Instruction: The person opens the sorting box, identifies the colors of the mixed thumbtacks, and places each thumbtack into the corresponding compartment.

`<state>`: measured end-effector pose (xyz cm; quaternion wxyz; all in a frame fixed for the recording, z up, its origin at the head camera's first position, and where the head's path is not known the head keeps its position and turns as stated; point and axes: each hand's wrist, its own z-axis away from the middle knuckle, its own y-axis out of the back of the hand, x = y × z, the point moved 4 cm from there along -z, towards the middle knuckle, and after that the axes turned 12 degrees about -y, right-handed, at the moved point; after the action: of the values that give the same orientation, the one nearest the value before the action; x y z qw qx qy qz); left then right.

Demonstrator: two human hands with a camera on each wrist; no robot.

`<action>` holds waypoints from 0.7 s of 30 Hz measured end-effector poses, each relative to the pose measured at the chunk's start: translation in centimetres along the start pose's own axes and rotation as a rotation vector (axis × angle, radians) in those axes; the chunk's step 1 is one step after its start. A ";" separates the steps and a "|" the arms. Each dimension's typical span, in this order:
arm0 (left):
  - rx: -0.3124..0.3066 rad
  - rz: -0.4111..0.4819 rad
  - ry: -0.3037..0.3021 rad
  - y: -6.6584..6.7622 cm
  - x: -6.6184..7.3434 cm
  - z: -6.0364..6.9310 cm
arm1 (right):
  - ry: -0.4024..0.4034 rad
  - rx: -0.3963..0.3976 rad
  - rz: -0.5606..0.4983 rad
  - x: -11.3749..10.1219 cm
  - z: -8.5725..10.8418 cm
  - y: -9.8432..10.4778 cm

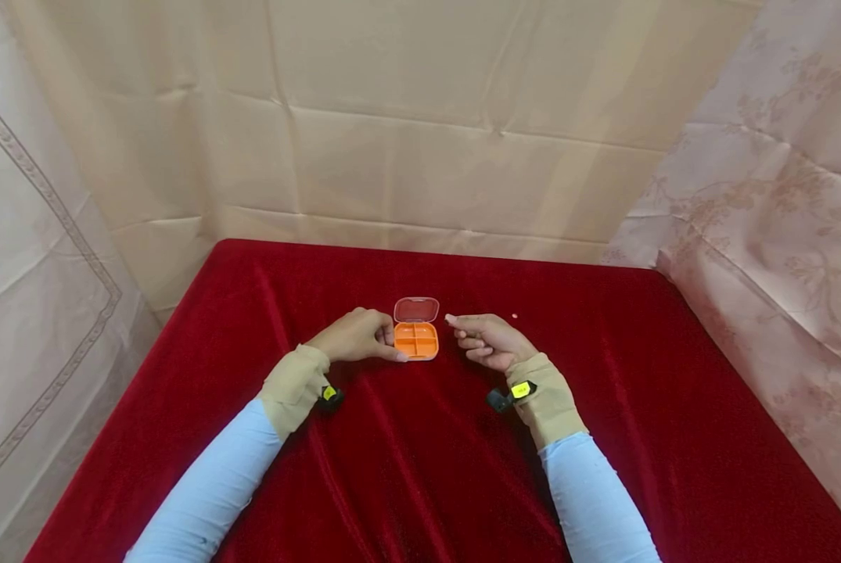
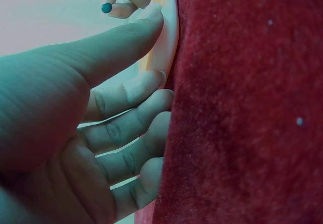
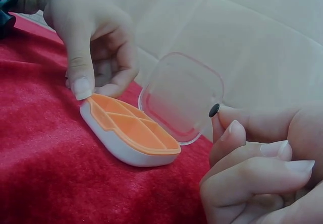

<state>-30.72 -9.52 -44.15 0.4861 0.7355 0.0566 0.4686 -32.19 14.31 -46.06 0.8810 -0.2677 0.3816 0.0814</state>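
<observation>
An orange four-compartment pill box [image 1: 416,342] stands on the red cloth, its clear lid [image 1: 416,310] raised at the back. My left hand [image 1: 353,335] grips the box's left side, the thumb at the near left corner, as the right wrist view also shows on the white-sided box [image 3: 121,146]. All visible compartments look bare. To the right of the box, my right hand [image 1: 490,340] pinches a small dark round piece [image 3: 214,110] between thumb and a finger, apart from the box, with the other fingers curled. The left wrist view shows that dark piece [image 2: 106,7] too.
A tiny pale piece [image 1: 515,316] lies on the red cloth [image 1: 603,469] behind my right hand. Small pale specks [image 2: 300,121] dot the cloth in the left wrist view. Beige curtains [image 1: 427,141] hang behind the table, and patterned ones stand at both sides.
</observation>
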 end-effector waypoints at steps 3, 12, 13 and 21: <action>0.000 0.008 0.002 0.0 0.1 0.0 | 0.000 0.000 -0.004 0.1 -0.1 -0.1; -0.005 0.011 0.006 -0.1 -0.1 -0.1 | 0.006 -0.006 0.001 0.4 -0.4 -0.2; -0.004 0.010 0.005 -0.1 -0.1 -0.1 | 0.006 -0.007 0.000 0.4 -0.4 -0.2; -0.004 0.004 0.009 -0.1 -0.1 -0.1 | 0.002 -0.012 -0.005 0.4 -0.4 -0.3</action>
<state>-30.78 -9.48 -44.27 0.4862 0.7327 0.0565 0.4729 -32.06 13.84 -46.51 0.8791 -0.2739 0.3815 0.0811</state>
